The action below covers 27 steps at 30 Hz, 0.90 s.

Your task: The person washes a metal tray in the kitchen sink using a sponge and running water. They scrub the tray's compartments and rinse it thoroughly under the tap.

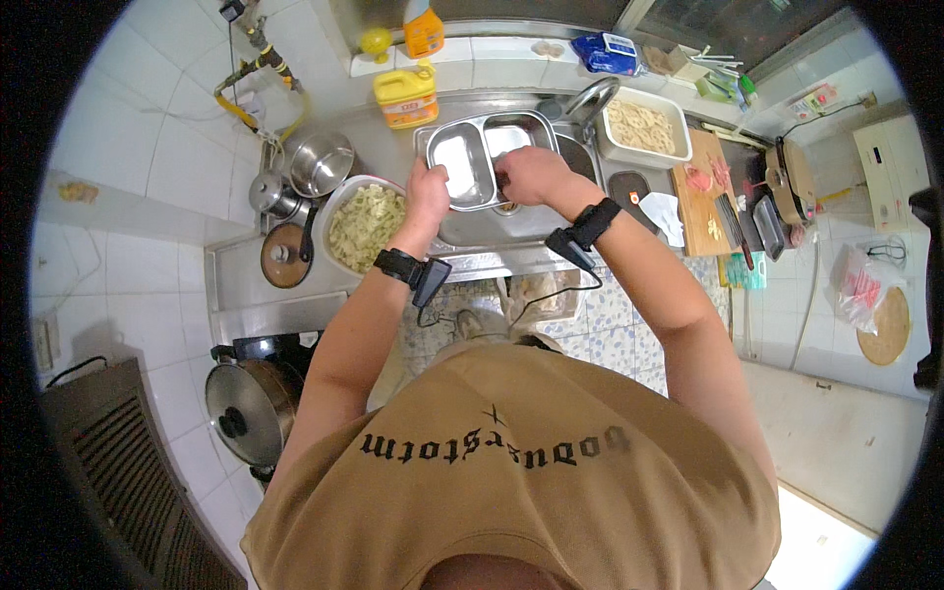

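Observation:
My left hand (430, 193) grips the near left side of a stainless steel divided tray (483, 164), its thumb over the rim. The tray is held tilted above the metal sink (531, 240). My right hand (532, 177) reaches over the tray's near right part, fingers curled down into the right compartment. Something dark shows under those fingers, too hidden to name. Close by on the left stands a white basin (341, 193) full of chopped pale green vegetable (366, 228). The curved faucet (596, 96) rises behind the tray on the right.
A yellow jug (405, 99) stands behind the sink. Left are a steel pot (322, 164) and a glass lid (287, 254). A white container (682, 133) of sliced lotus root and a cutting board (693, 210) with a knife (734, 228) lie right. A large lidded pan (247, 409) sits near left.

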{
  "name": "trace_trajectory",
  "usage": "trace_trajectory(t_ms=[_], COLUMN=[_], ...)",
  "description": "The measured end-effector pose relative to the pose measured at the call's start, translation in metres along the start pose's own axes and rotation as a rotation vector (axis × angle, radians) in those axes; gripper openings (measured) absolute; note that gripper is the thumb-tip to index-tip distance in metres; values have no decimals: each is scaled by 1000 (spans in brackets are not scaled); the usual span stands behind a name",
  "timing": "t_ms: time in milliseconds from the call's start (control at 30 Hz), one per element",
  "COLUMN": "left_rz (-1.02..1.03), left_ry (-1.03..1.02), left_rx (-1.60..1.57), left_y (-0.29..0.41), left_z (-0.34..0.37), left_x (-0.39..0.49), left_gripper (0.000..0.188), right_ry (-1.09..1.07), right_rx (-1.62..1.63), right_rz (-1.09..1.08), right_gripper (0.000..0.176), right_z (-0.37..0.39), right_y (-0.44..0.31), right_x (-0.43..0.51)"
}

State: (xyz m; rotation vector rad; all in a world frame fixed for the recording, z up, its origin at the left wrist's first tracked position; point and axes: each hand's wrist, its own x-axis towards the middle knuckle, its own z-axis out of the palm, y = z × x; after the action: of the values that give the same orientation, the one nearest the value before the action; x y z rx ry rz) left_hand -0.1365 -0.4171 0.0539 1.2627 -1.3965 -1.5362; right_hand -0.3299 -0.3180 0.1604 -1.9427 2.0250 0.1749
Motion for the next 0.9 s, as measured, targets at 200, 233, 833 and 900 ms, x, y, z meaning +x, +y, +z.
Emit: trace_trajectory(t_ms=[200, 233, 833, 900], left_rz=[-29, -113, -336, -328], left_ry=[-160, -167, -173, -247], left_rx=[-56, -118, -270, -274], left_y=[16, 22, 49, 46], left_z=[-7, -8, -6, -4], left_x=[0, -3, -32, -30], left_gripper=[43, 43, 49, 50], right_ry=[187, 286, 219, 301], right_rx=[-173, -138, 72, -60], right_rz=[179, 182, 87, 263], right_gripper=[25, 27, 15, 15], right_z=[2, 5, 11, 10], right_y=[2, 6, 12, 7], right_x=[0, 3, 4, -1])
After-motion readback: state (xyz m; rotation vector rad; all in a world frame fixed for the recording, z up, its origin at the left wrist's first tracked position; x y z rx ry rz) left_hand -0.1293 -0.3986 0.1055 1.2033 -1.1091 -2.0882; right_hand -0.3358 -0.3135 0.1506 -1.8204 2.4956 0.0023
